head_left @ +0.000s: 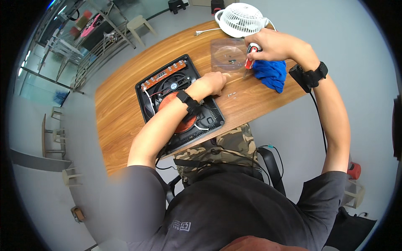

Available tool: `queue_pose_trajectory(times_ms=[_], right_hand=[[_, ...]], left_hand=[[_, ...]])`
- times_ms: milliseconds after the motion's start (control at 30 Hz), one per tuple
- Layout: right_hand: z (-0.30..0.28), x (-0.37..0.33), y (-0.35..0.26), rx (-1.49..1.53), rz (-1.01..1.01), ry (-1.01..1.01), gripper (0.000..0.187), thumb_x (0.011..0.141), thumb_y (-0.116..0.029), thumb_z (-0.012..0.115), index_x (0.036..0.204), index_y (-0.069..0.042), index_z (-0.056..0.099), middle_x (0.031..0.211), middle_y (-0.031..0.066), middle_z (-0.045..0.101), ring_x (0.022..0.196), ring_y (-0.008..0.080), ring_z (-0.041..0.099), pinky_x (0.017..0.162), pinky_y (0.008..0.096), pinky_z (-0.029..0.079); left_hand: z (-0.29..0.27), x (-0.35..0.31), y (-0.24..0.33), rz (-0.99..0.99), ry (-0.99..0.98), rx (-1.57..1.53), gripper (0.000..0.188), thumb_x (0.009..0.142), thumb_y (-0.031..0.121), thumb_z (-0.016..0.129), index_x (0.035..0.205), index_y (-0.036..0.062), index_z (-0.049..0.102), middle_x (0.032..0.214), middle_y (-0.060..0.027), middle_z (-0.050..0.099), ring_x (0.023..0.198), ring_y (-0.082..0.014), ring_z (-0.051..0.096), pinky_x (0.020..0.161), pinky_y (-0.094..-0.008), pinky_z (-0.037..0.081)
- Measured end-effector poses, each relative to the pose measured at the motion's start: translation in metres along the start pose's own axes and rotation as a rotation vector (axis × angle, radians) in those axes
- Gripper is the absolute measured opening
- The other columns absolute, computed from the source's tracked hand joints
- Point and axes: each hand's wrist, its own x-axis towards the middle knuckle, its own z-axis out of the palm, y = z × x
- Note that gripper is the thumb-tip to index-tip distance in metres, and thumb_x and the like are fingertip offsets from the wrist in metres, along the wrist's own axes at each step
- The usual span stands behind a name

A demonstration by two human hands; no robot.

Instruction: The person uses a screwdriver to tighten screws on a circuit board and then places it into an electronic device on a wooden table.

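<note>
An opened induction cooker (209, 119) lies on the wooden table, its black shell showing an orange control board, a fan and a copper-coloured coil. My left forearm crosses over it and hides part of the coil. Just past its right edge, my left hand (214, 83) is closed low over the tabletop; whatever its curled fingers hold is hidden. In my right hand (272, 44) is a red and white screwdriver (250, 58), gripped by the handle with its shaft pointing down at the table. Several small screws (231, 96) lie loose near my left hand.
A clear plastic tray (215, 62) with small parts in it sits beyond my hands. Beside the screwdriver is a crumpled blue cloth (270, 77). A white desk fan (243, 20) with its plug (200, 32) stands at the table's far edge. Stools and metal racks stand farther off.
</note>
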Motion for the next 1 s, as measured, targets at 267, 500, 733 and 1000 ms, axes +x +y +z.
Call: queue_pose_trajectory(times_ms=[267,500,733,1000], right_hand=[[0.006,0.014,-0.006,0.023,-0.040,-0.031,0.030,0.091,-0.029,0.069,0.099,0.000,0.068,0.085,0.0206,0.072,0.081,0.0387,0.069,0.074,0.0461,0.054],[0.014,0.025,-0.007,0.076,-0.066,-0.030,0.030,0.090,-0.028,0.069,0.097,0.001,0.067,0.082,0.0213,0.070,0.079,0.0392,0.068,0.074,0.0456,0.054],[0.018,0.023,-0.008,0.053,-0.046,-0.027,0.031,0.091,-0.028,0.070,0.096,0.002,0.066,0.081,0.0216,0.070,0.079,0.0397,0.068,0.074,0.0462,0.053],[0.017,0.028,-0.020,0.066,-0.036,-0.075,0.029,0.091,-0.027,0.071,0.095,0.001,0.066,0.080,0.0199,0.070,0.079,0.0384,0.068,0.072,0.0452,0.053]], left_hand=[[0.027,0.010,-0.006,-0.019,-0.016,0.019,0.018,0.083,0.009,0.070,0.100,0.0069,0.075,0.102,-0.0194,0.074,0.100,-0.0392,0.071,0.083,-0.0469,0.057],[0.018,-0.002,0.009,-0.029,0.024,0.065,0.021,0.086,0.004,0.063,0.102,0.0007,0.076,0.108,-0.0253,0.073,0.105,-0.0418,0.070,0.088,-0.0468,0.057],[0.011,-0.005,0.011,-0.033,-0.016,0.012,0.021,0.085,0.005,0.064,0.102,0.0014,0.076,0.108,-0.0253,0.073,0.104,-0.0419,0.070,0.088,-0.0472,0.057],[0.014,-0.007,0.010,0.048,0.055,-0.002,0.016,0.084,0.006,0.065,0.096,0.0051,0.076,0.107,-0.0203,0.074,0.101,-0.0390,0.070,0.086,-0.0467,0.056]])
